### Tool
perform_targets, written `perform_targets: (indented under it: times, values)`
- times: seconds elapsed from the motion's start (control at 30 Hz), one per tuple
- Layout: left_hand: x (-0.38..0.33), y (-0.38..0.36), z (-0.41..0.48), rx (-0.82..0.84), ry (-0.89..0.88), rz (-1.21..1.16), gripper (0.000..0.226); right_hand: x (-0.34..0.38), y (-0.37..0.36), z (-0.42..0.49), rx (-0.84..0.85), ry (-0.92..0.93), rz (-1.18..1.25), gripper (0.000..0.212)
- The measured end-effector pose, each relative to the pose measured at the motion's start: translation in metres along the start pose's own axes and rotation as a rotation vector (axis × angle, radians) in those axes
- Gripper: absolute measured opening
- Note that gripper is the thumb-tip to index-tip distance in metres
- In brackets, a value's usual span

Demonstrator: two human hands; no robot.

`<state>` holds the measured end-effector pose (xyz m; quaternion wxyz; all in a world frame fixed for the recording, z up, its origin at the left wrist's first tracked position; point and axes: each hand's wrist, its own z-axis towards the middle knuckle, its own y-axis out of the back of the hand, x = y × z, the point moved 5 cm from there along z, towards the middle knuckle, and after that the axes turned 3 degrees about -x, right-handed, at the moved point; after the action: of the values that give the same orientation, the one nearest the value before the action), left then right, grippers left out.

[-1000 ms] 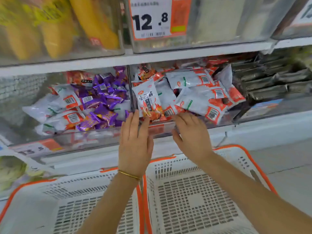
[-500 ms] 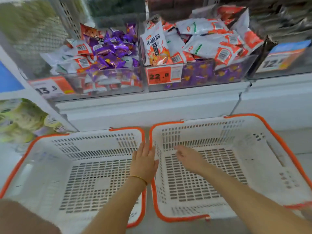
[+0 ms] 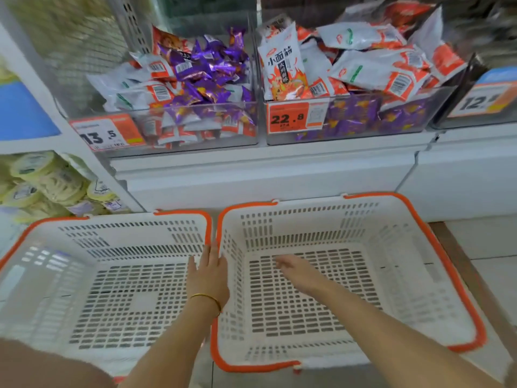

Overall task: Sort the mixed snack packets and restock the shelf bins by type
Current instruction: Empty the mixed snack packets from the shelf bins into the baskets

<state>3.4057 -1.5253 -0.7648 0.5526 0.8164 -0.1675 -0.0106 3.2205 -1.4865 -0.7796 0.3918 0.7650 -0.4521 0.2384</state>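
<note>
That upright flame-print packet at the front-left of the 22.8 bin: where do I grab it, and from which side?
Pinch the upright packet by its top edge, coming down from above. It stands on end against the bin's clear front wall, top well above the rim, while its bottom is hidden behind that wall and the price tag.

Both forearms are bare along their full visible length. Left wrist: one thin gold-coloured metal bangle [image 3: 207,297], plain and narrow, with a smooth surface as far as can be seen, sitting just behind the left hand [image 3: 208,275]. Right hand [image 3: 300,273]: motion-blurred, finger and nail detail not readable.
</note>
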Motion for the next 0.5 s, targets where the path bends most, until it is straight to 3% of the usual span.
perform_targets:
  times: [0.07,0.13,0.27,0.3,0.43,0.5]
  values:
    - [0.01,0.025,0.0,-0.002,0.029,-0.115,0.05,0.024,0.024,-0.005,-0.1,0.09,0.016,0.039]
    - [0.008,0.074,0.004,-0.182,-0.026,-0.247,0.046,0.055,0.055,-0.017,-0.242,0.219,0.042,0.036]
    - [-0.019,0.204,-0.003,-0.99,-0.32,-0.334,0.04,0.122,0.138,-0.066,-0.711,0.534,-0.073,0.032]
    - [-0.026,0.23,-0.006,-1.129,-0.347,-0.321,0.039,0.138,0.158,-0.081,-0.848,0.619,-0.17,0.031]
    - [-0.06,0.296,0.001,-1.318,-0.389,-0.153,0.036,0.177,0.226,-0.123,-1.346,0.762,-0.688,0.03]
    - [-0.077,0.306,0.016,-1.3,-0.41,-0.031,0.032,0.18,0.254,-0.122,-1.407,0.661,-0.882,0.033]
